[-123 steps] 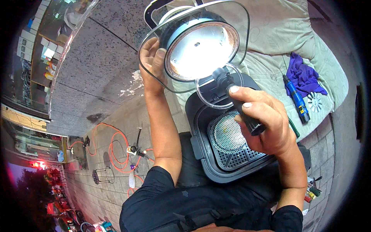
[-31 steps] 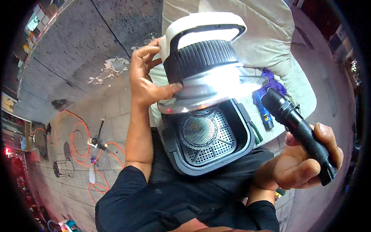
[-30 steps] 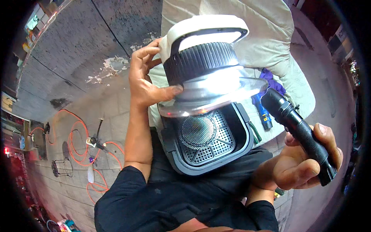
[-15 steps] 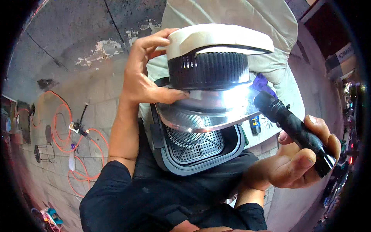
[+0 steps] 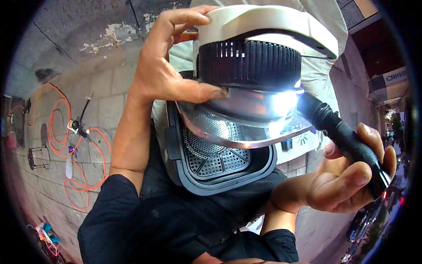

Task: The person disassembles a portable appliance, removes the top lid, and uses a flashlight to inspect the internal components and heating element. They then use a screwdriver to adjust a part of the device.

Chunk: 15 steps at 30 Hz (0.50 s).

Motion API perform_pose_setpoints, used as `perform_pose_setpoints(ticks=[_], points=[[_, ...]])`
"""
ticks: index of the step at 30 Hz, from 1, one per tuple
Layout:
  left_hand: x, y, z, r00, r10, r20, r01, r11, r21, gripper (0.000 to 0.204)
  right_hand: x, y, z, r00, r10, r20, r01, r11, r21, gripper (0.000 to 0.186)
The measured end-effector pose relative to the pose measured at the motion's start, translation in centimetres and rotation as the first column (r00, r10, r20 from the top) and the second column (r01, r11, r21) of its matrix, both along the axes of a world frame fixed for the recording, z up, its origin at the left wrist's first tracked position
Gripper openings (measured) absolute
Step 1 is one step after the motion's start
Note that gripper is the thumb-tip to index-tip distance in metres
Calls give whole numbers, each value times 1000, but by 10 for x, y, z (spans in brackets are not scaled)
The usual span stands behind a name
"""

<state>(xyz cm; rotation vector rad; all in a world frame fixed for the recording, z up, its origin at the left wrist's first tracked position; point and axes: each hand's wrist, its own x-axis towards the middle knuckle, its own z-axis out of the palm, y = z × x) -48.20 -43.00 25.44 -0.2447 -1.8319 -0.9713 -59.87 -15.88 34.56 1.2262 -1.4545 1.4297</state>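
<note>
My left hand (image 5: 165,75) is closed on the left side of an air fryer lid (image 5: 259,22), thumb low and fingers at its white top. Below the white top the lid has a black slotted band (image 5: 250,64) and a shiny, see-through skirt. A black flashlight (image 5: 336,127) is gripped in my right hand (image 5: 343,180); its lit head is close to the lid's right side and throws a bright glare on the skirt. Under the lid, at my lap, stands a black air fryer basket (image 5: 220,187) with a perforated tray (image 5: 226,163) inside. The skirt partly covers the basket.
A pale cloth (image 5: 321,26) drapes behind the lid. Small blue-and-black items (image 5: 286,144) lie on the right, partly hidden. On the paved floor at left, an orange hose (image 5: 105,154) lies in loops beside a small black wire frame (image 5: 38,157).
The lid appears higher, larger and more tilted, its right end shifted right. The flashlight has moved slightly right and up, its head against the lid's edge. Both hands keep their holds.
</note>
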Motion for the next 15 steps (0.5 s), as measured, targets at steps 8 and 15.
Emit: perform_pose_setpoints(ticks=[8, 15], points=[[-12, -10, -6, 990, -127, -66, 128, 992, 6, 105, -9, 5, 0, 992, -53, -112, 62, 995, 78, 50], [-14, -8, -7, 988, -127, -87, 128, 992, 8, 105, -14, 7, -4, 989, -56, -134, 62, 997, 43, 47]])
